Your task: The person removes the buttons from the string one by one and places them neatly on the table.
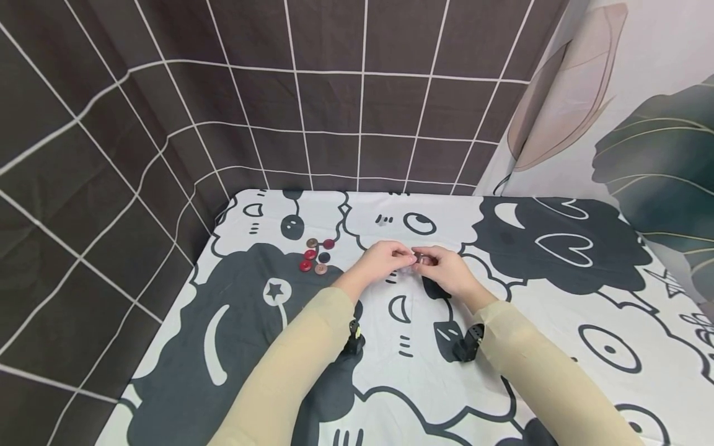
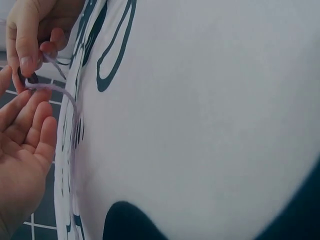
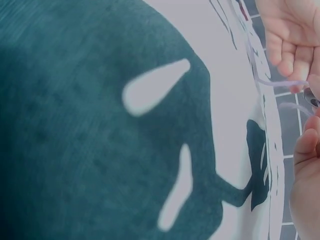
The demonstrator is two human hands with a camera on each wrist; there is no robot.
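Observation:
Both hands meet over the printed cloth in the head view. My right hand (image 1: 443, 267) holds a small dark button (image 2: 33, 78) by its edge between thumb and fingertips. A thin pale purple cord (image 2: 57, 89) runs at the button and trails down toward the cloth. My left hand (image 1: 379, 260) pinches the cord right at the button, thumb against the forefinger, its other fingers loosely bent. In the right wrist view the button (image 3: 311, 97) shows between the two hands' fingertips, with the cord (image 3: 275, 83) beside it. Fingers hide the button's holes.
Several loose buttons (image 1: 320, 269) in red, brown, pink and dark tones lie left of the hands. A white and dark grey patterned cloth (image 1: 379, 347) covers the surface. A dark grid-lined curtain (image 1: 329, 102) hangs behind and at the left, a leaf-patterned one (image 1: 647, 80) at the right.

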